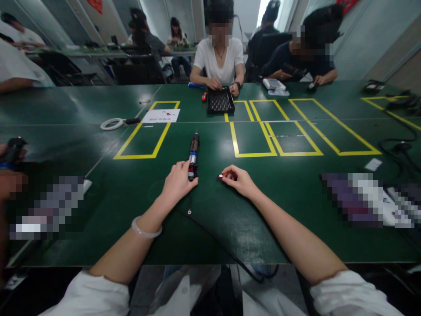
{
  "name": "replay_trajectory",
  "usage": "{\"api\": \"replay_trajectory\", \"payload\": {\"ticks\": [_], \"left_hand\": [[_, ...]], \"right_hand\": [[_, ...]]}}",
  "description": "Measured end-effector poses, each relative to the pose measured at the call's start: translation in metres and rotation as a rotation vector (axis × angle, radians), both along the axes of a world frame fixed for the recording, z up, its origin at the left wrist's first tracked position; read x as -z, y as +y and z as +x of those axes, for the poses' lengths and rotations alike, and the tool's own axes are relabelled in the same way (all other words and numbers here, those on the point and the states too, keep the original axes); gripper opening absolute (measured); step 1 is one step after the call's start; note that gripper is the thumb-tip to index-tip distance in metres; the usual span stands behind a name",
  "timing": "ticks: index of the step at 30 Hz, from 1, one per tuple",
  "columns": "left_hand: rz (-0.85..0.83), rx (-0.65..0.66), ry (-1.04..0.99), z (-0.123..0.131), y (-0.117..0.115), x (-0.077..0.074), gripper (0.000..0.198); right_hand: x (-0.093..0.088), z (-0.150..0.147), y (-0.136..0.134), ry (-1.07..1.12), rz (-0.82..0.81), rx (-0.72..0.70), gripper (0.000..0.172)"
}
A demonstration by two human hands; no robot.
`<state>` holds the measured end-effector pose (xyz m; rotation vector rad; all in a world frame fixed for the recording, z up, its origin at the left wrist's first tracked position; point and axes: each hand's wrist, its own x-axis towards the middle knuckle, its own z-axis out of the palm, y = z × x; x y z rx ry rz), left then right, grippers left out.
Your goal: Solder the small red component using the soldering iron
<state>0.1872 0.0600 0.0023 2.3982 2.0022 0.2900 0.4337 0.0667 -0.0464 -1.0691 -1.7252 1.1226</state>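
My left hand [179, 180] is closed around the rear part of an electric screwdriver [194, 151]. The screwdriver lies on the green table [210, 237] with its bit pointing away from me. From its rear a black cord [223, 243] runs over the table's near edge. A small metal ring [189, 212] rests beside the cord. To the right of the screwdriver, my right hand [241, 181] pinches a small red and white piece [220, 177] between thumb and fingers, low over the tabletop. The piece is too small for me to name its kind.
Across the table a person [219, 57] handles a black tray [220, 102] of small parts. Yellow tape outlines [256, 154] mark the tabletop. A paper sheet [161, 115] and a white cable coil [112, 124] lie at left. At far left, a co-worker's hand [13, 151] holds a dark object.
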Motion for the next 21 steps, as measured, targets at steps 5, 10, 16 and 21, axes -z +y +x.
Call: {"api": "replay_trajectory", "payload": {"ticks": [5, 10, 16, 21], "left_hand": [[0.014, 0.134, -0.012, 0.042, -0.008, -0.001, 0.060], [0.010, 0.195, -0.040, 0.056, -0.016, 0.000, 0.058], [0.009, 0.213, -0.060, 0.056, -0.020, 0.002, 0.059], [0.015, 0.205, -0.020, 0.056, -0.021, 0.001, 0.060]], "right_hand": [[-0.002, 0.001, -0.001, -0.097, 0.120, 0.038, 0.012], [-0.002, 0.000, -0.002, -0.183, 0.215, 0.068, 0.010], [-0.004, -0.002, -0.005, -0.322, 0.301, 0.030, 0.009], [-0.003, -0.004, -0.005, -0.336, 0.330, 0.021, 0.010]]}}
